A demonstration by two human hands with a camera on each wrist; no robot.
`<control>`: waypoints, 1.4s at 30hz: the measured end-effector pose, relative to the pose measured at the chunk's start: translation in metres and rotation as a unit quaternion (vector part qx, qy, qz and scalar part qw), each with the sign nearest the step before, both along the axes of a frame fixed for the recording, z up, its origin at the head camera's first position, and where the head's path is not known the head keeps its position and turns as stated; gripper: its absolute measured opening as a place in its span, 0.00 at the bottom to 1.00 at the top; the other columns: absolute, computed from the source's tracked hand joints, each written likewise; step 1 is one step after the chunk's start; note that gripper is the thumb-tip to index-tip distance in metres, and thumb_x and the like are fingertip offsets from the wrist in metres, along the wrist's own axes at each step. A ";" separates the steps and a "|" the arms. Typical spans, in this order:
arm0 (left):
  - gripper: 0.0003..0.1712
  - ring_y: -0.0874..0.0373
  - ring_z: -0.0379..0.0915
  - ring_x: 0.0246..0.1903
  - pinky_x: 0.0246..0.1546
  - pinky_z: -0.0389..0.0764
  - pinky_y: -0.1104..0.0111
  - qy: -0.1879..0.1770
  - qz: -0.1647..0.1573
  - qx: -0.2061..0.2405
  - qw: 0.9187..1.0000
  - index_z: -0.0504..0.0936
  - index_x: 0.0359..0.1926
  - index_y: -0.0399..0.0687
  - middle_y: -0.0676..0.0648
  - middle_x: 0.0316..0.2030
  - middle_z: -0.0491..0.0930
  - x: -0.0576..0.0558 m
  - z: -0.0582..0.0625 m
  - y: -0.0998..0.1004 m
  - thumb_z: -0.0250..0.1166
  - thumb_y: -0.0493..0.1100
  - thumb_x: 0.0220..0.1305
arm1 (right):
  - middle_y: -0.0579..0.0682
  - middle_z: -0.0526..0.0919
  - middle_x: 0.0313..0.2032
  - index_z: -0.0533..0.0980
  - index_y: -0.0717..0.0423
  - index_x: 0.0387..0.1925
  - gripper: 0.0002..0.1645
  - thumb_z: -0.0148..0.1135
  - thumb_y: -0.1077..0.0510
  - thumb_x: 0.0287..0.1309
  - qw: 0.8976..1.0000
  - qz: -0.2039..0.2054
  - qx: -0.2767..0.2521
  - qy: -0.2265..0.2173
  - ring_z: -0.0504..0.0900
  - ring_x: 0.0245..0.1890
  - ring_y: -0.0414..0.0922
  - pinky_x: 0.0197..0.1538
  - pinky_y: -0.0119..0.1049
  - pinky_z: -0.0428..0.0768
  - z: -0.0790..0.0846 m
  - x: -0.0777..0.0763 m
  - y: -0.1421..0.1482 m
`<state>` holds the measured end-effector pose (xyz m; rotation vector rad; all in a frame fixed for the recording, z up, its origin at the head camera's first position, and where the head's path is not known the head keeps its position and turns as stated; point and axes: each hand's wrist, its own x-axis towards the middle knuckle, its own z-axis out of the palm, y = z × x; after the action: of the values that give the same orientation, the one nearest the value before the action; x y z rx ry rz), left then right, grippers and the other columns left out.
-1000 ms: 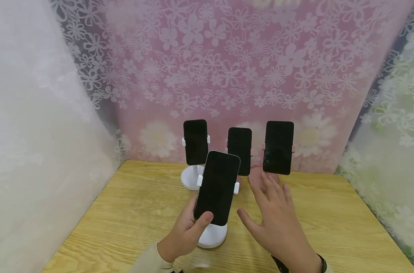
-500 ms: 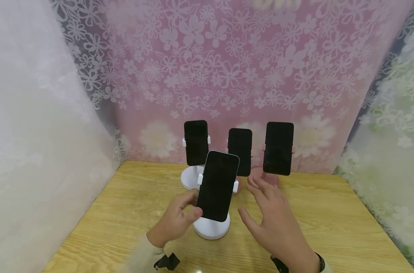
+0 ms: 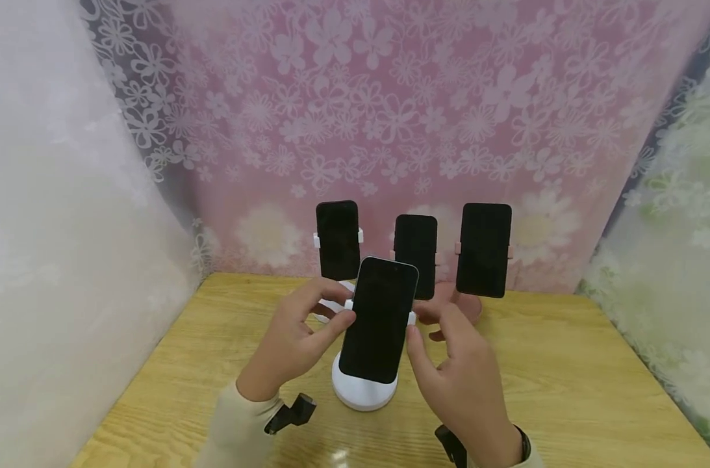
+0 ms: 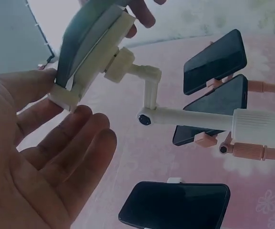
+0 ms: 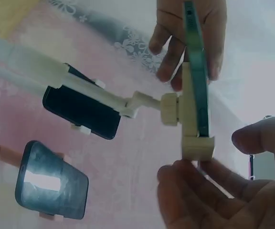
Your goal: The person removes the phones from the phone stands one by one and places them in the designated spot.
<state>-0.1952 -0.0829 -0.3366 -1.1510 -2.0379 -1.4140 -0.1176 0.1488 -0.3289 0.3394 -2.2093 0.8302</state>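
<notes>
A black-screened phone [image 3: 379, 318] sits in the clamp [image 4: 99, 59] of a white phone stand, tilted slightly, above its round base [image 3: 364, 394]. My left hand [image 3: 284, 344] pinches the clamp's left end, thumb at the phone's edge and index finger at the clamp. The other left fingers are loosely bent, seen in the left wrist view. My right hand [image 3: 462, 377] is at the clamp's right end [image 5: 198, 148]. Its fingertips are at the clamp's outer side, and its thumb [image 5: 247, 140] stands apart from the phone in the right wrist view.
Behind stand a phone [image 3: 338, 240] in a white holder, and two more phones, a middle one [image 3: 418, 250] and a right one [image 3: 484, 250], in pink holders. A wooden table [image 3: 214, 370] bears them all. Floral cloth [image 3: 355, 117] hangs at the back and sides.
My left hand has left the phone's lower corner and moved up to the clamp's left end. My right hand has come left to the clamp's right end. The phone stays clamped.
</notes>
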 end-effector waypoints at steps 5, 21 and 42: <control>0.15 0.54 0.82 0.51 0.44 0.86 0.65 -0.012 0.018 -0.025 0.999 0.82 0.54 0.46 0.47 0.51 0.84 0.008 0.006 0.000 0.70 0.34 0.68 | 0.47 0.89 0.46 0.82 0.57 0.46 0.13 0.73 0.63 0.59 1.000 -0.001 0.019 0.019 0.87 0.39 0.42 0.41 0.37 0.87 0.000 0.000 0.003; 0.16 0.62 0.85 0.41 0.39 0.85 0.69 0.020 0.104 -0.105 0.989 0.82 0.52 0.50 0.53 0.46 0.86 0.027 0.015 -0.002 0.74 0.42 0.65 | 0.53 0.88 0.50 0.80 0.60 0.50 0.18 0.74 0.63 0.59 0.999 0.000 0.043 -0.009 0.88 0.41 0.45 0.43 0.44 0.88 0.000 0.005 -0.002; 0.13 0.63 0.82 0.39 0.37 0.84 0.70 -0.031 0.151 -0.130 0.980 0.82 0.45 0.53 0.56 0.43 0.86 0.033 0.021 0.001 0.76 0.44 0.62 | 0.56 0.86 0.48 0.78 0.63 0.50 0.18 0.72 0.66 0.59 0.996 -0.003 0.083 0.017 0.87 0.49 0.51 0.50 0.47 0.85 -0.001 0.003 -0.008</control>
<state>-0.1619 -0.0819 -0.3160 -0.8516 -2.3757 -1.0732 -0.1145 0.1407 -0.3300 0.4231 -2.2515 0.6351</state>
